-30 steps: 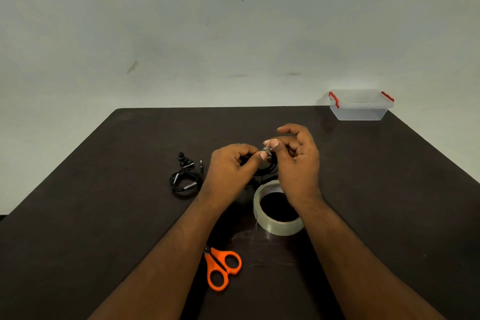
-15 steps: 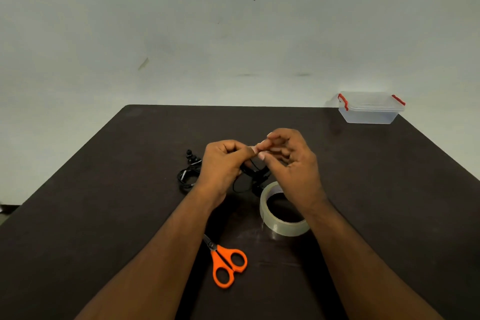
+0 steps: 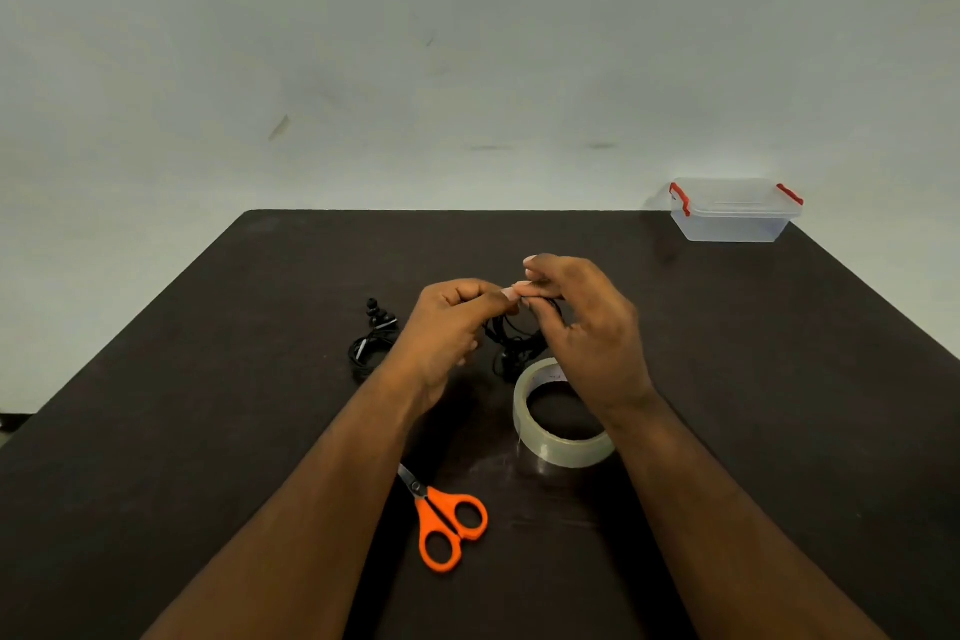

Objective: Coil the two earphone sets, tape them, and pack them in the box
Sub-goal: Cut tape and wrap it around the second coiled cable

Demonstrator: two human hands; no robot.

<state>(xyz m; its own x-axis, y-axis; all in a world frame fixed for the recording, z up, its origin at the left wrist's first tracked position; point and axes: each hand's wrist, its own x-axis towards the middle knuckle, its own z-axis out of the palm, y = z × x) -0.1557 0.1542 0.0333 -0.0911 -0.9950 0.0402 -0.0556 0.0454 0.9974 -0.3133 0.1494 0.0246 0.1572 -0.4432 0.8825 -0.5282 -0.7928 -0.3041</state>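
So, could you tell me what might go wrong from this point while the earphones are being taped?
1. The coil hangs from the fingertips where the left hand and right hand meet; a slip could let its loops spring open.
2. It dangles just above the tape roll, so loose wire might stick or snag there.
3. The box sits closed at the far right corner, so packing needs a free hand to unlatch it.

Matt dark counter (image 3: 208, 431), faintly scuffed. Just below the fingers (image 3: 511, 294), a glossy clear plastic tape roll (image 3: 563, 447). Nearer still, scissors (image 3: 447, 520) with smooth orange plastic handles and bright metal blades. Far right of the fingers, a translucent plastic box (image 3: 732, 218) with red clips.
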